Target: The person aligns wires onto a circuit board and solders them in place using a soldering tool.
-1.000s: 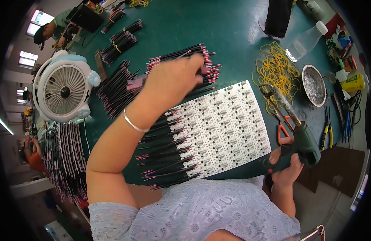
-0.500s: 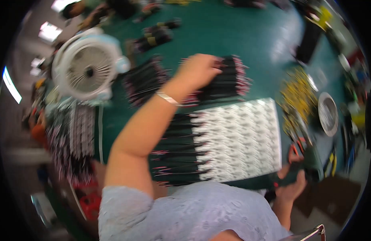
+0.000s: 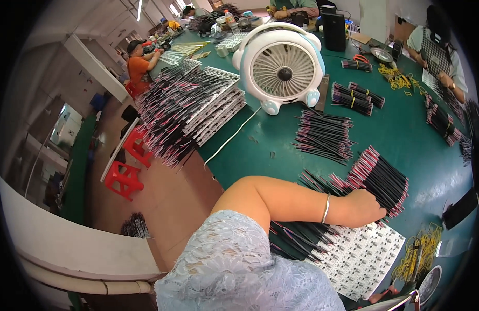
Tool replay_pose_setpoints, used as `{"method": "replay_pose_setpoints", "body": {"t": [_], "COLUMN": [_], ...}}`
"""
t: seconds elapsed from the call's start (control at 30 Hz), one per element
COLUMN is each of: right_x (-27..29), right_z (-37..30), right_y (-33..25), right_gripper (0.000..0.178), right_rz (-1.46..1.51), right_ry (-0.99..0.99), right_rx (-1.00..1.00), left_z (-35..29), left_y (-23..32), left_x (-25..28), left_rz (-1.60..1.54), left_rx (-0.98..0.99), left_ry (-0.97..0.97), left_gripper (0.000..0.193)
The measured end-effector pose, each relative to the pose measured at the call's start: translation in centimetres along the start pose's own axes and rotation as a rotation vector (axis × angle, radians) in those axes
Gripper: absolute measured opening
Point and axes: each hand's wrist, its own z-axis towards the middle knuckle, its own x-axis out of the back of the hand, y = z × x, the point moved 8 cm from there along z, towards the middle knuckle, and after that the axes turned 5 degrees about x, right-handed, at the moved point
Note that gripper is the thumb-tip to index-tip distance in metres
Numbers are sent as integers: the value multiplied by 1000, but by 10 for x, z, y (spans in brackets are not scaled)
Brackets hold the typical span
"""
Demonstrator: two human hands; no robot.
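My left hand [image 3: 359, 208] reaches over the far edge of a white panel [image 3: 364, 254] with rows of small dark marks, perhaps circuit boards. Its fingers are curled and closed beside the near edge of a pile of cut black wires [image 3: 387, 179] with red and pink ends. What they hold, if anything, is hidden. Black wires [image 3: 294, 239] stick out from the panel's left side, partly under my forearm. At the lower right a small reddish shape beyond the panel's corner may be the fingertips of my right hand [image 3: 380, 295], mostly cut off by a dark-framed object.
A white and blue fan [image 3: 284, 73] stands ahead, its cord [image 3: 231, 137] trailing left. Stacked wired panels [image 3: 213, 106] lie left of it. More wires [image 3: 325, 136], yellow bands [image 3: 418, 251], a metal bowl [image 3: 430, 284] and a dark block [image 3: 460, 208] are about. Several co-workers sit around.
My view has swung left and up, bringing the fan, stacked panels and co-workers into sight. My left hand is now lower, at the wire pile's near edge. My right hand has mostly left the picture.
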Motion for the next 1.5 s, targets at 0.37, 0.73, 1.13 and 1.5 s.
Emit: {"method": "replay_pose_setpoints", "body": {"t": [0.37,0.73,1.13,1.5], "right_x": [14,2,-40,-80], "right_z": [11,5,-19,12], "right_y": [-4,-3,30,20], "right_gripper": [20,58,64,68], "right_rz": [-485,-53,-178,-344], "right_ry": [-247,-68,-397,-469], "right_rx": [174,-47,-470,-402], "left_z": [26,29,-15,-7], "left_y": [-26,-8,-32,-20], "left_x": [-4,43,7,75], "left_rz": [61,63,-375,110], "left_rx": [38,-57,175,-229], "left_ry": [88,84,-83,257], "left_gripper": [11,16,18,25]}}
